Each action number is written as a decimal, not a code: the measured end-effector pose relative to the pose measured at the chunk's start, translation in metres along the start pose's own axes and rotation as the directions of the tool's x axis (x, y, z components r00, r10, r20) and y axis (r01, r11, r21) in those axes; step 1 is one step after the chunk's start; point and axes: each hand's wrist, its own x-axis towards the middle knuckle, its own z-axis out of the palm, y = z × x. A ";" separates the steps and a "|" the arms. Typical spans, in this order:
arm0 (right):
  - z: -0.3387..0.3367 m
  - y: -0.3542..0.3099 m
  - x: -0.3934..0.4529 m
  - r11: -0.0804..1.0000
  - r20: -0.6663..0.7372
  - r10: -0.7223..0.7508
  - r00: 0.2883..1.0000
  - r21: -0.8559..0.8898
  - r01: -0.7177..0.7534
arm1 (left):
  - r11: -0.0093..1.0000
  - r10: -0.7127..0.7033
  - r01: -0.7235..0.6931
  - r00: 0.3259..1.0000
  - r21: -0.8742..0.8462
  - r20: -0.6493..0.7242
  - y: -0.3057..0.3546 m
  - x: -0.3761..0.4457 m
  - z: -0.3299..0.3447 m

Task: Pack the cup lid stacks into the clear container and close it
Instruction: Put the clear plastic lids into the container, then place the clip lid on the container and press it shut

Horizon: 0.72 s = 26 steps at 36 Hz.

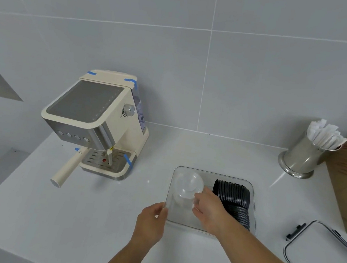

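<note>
Grey tiled wall (179, 44); white counter (68, 217); soft light

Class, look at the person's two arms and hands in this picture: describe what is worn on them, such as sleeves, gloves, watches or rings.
Nothing is worn that shows. The left hand and right hand are bare, with no gloves, and no rings can be made out. Both forearms are bare to the frame's bottom edge: no sleeve, watch or wristband in view.

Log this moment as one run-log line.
right hand: placing clear lid stack in container | left hand: steadying container | black lids: inside | container lid: off
</note>
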 end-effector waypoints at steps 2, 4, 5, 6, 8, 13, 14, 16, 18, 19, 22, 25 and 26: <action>-0.004 -0.003 -0.006 0.998 0.003 0.019 1.000 0.067 -0.019 | 0.999 0.011 -0.012 1.000 0.030 0.008 0.001 0.000 -0.002; -0.009 -0.005 -0.015 0.991 0.027 0.022 0.999 0.130 -0.026 | 0.999 -0.006 0.005 1.000 0.038 0.019 -0.001 0.000 -0.004; -0.011 -0.006 -0.019 0.987 0.048 0.018 0.999 0.160 -0.025 | 0.999 -0.032 0.031 0.999 0.030 0.014 0.000 -0.001 -0.007; -0.016 -0.006 -0.023 0.982 0.068 0.010 0.998 0.187 -0.022 | 0.999 -0.049 0.049 0.999 0.024 0.004 -0.001 0.000 -0.008; -0.026 -0.008 -0.035 0.978 0.100 -0.016 0.995 0.207 -0.005 | 0.995 -0.072 0.073 0.997 0.061 -0.023 0.000 0.000 -0.010; -0.057 -0.013 -0.066 0.956 0.123 -0.114 0.986 0.284 0.075 | 0.999 -0.013 0.016 0.998 0.048 -0.068 0.018 -0.008 -0.011; -0.062 -0.013 -0.068 0.947 0.124 -0.125 0.984 0.311 0.081 | 1.000 0.006 -0.004 0.997 0.024 -0.074 0.022 -0.010 -0.011; -0.075 -0.013 -0.071 0.928 0.112 -0.136 0.984 0.361 0.087 | 0.999 0.025 -0.027 0.998 -0.040 -0.052 0.030 -0.014 -0.007; -0.090 -0.014 -0.081 0.914 0.111 -0.152 0.982 0.395 0.097 | 0.986 0.007 -0.007 1.000 -0.168 0.000 0.038 -0.019 -0.001; -0.097 -0.014 -0.087 0.905 0.110 -0.163 0.981 0.413 0.104 | 0.973 -0.010 0.017 1.000 -0.230 0.029 0.042 -0.021 0.002; -0.124 -0.011 -0.102 0.885 0.067 -0.191 0.979 0.444 0.142 | 0.932 -0.037 0.076 0.993 -0.354 0.116 0.055 -0.030 0.015; -0.153 -0.007 -0.117 0.870 -0.019 -0.194 0.981 0.459 0.181 | 0.902 -0.041 0.112 0.983 -0.416 0.177 0.067 -0.038 0.031; -0.168 -0.003 -0.122 0.860 -0.059 -0.192 0.980 0.470 0.197 | 0.898 -0.040 0.126 0.978 -0.421 0.207 0.073 -0.041 0.041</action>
